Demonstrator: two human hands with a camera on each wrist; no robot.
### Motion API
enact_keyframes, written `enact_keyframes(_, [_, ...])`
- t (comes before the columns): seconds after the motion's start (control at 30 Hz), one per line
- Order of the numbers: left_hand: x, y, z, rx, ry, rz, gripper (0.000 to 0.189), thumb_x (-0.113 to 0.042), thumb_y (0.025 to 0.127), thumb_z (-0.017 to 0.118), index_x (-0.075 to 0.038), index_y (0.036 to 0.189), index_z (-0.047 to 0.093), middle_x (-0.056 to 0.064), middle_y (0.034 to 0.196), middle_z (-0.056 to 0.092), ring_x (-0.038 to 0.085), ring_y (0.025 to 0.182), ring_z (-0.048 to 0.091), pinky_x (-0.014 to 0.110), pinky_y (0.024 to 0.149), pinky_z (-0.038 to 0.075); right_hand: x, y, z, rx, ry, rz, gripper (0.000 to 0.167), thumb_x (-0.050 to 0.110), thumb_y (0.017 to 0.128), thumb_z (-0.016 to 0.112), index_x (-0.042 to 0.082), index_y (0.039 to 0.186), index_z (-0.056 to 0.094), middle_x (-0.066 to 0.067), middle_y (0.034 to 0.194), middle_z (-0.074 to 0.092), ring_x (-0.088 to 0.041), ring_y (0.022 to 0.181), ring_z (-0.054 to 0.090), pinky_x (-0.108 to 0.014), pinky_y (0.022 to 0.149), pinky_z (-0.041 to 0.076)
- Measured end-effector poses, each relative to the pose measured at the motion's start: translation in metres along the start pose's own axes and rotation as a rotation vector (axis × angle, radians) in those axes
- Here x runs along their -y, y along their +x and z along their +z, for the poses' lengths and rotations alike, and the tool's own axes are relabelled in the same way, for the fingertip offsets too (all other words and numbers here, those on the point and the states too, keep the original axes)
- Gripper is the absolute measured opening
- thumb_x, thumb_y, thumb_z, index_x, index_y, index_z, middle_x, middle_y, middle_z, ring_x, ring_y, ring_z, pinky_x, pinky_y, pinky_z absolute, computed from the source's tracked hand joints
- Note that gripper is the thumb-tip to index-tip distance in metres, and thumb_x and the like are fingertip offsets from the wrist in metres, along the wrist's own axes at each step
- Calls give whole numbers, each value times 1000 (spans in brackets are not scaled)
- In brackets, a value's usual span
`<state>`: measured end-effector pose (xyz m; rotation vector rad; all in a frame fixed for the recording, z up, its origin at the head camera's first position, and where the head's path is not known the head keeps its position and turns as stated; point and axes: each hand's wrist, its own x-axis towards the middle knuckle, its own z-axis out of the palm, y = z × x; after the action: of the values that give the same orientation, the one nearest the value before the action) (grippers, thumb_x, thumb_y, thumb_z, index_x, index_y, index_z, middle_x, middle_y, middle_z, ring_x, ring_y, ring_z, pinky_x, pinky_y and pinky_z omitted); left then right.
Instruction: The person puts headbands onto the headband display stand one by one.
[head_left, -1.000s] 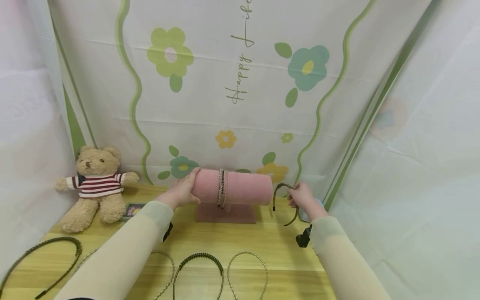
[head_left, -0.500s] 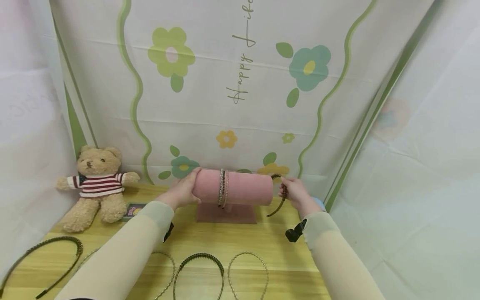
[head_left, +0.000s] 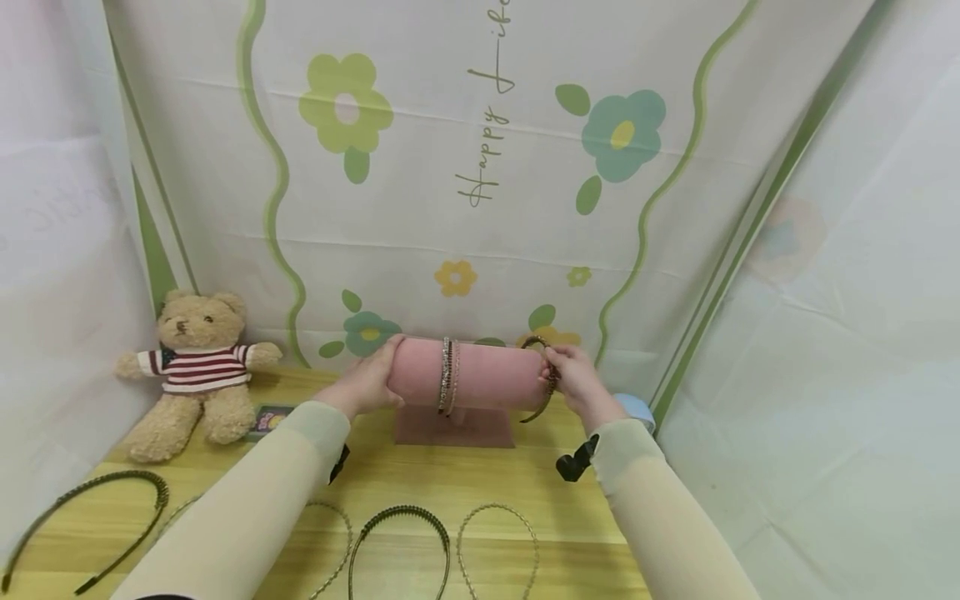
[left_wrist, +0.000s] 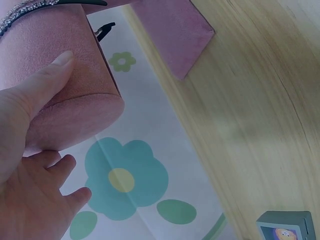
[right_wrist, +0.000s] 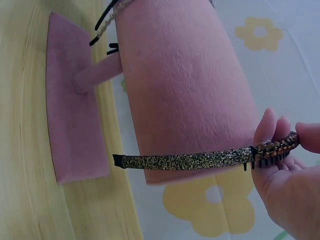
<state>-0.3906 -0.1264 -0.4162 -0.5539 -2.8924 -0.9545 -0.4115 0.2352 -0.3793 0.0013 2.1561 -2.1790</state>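
A pink velvet headband stand [head_left: 495, 375] has a padded horizontal roll on a flat base [right_wrist: 75, 120]. My left hand [head_left: 363, 383] grips the roll's left end, thumb on one side and fingers around the other. My right hand [head_left: 577, 379] pinches a headband [right_wrist: 190, 160] with glittery dark-gold arms, a beaded top and small black comb teeth. This headband is at the roll's right end, one arm lying across the pink surface in the right wrist view. Two sparkly headbands [head_left: 445, 375] sit around the middle of the roll.
Several headbands, among them a black coiled one [head_left: 405, 510] and a thin twisted one [head_left: 497, 507], lie on the wooden table [head_left: 570, 517]. A teddy bear [head_left: 198, 367] sits back left beside a small framed item [left_wrist: 287, 225]. A blue object [head_left: 636, 410] stands at right.
My right hand has moved left with its headband, from beside the stand to the roll's right end, which the headband now overlaps. My left hand has stayed on the roll.
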Motion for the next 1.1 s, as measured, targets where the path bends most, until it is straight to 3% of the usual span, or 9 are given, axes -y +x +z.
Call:
enact_keyframes(0.13, [0, 0, 0, -2, 10, 9, 117, -9, 70, 90, -6, 156, 10, 25, 154, 31, 45, 134, 38, 61, 113, 22, 0, 2, 7, -15, -28, -1, 29, 10, 105, 47, -14, 121, 50, -9, 76, 57, -13, 63, 56, -24, 61, 56])
enact_keyframes(0.23, [1, 0, 0, 2, 16, 13, 117, -10, 70, 90, -5, 156, 10, 25, 154, 30, 45, 134, 38, 61, 113, 21, 1, 2, 10, -46, -156, -19, 28, 12, 104, 49, -13, 115, 58, -11, 77, 62, -16, 65, 60, -28, 64, 56])
enact_keyframes(0.4, [4, 2, 2, 8, 10, 1, 118, -11, 71, 89, -8, 157, 8, 23, 156, 29, 43, 136, 36, 60, 114, 20, 6, 1, 14, -108, -435, -50, 29, 18, 103, 53, -6, 96, 69, -11, 85, 68, -23, 90, 61, -38, 82, 51])
enact_keyframes(0.53, [6, 4, 3, 8, 4, -3, 119, -11, 71, 89, -9, 157, 8, 23, 156, 29, 44, 136, 36, 60, 114, 19, 8, 0, 19, -143, -522, -48, 27, 20, 101, 56, -3, 106, 66, -13, 92, 70, -30, 103, 61, -44, 91, 48])
enact_keyframes(0.7, [6, 4, 4, 3, 2, -3, 119, -11, 70, 90, -9, 157, 8, 23, 156, 29, 45, 135, 37, 61, 114, 19, 7, 1, 23, -155, -616, -53, 36, 26, 97, 62, -1, 121, 61, -16, 108, 66, -31, 103, 61, -45, 86, 52])
enact_keyframes(1.1, [6, 4, 3, 9, -3, -14, 120, -12, 70, 90, -9, 158, 8, 22, 157, 28, 45, 135, 36, 61, 113, 20, 8, 4, 32, -219, -727, -83, 32, 26, 92, 70, 0, 110, 63, -16, 103, 64, -30, 92, 62, -41, 75, 55])
